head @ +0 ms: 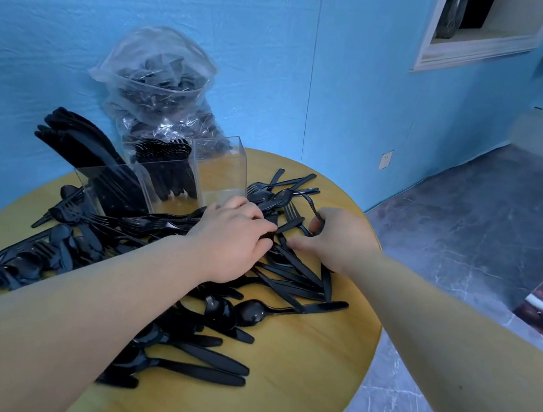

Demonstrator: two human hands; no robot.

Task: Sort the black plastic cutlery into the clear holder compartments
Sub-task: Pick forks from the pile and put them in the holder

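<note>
Two hands (235,235) (338,239) on black cutlery (288,277), fingertips hidden — grip unclear

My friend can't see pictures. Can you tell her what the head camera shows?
Two bare hands, the left hand and right hand, reach into black plastic cutlery strewn over a round yellow table. Behind stands a clear holder, two compartments filled and the right one empty, beside a plastic bag of cutlery.

Both forearms bare, no sleeves; left hand (228,245), right hand (339,240) ungloved, no jewellery.
</note>
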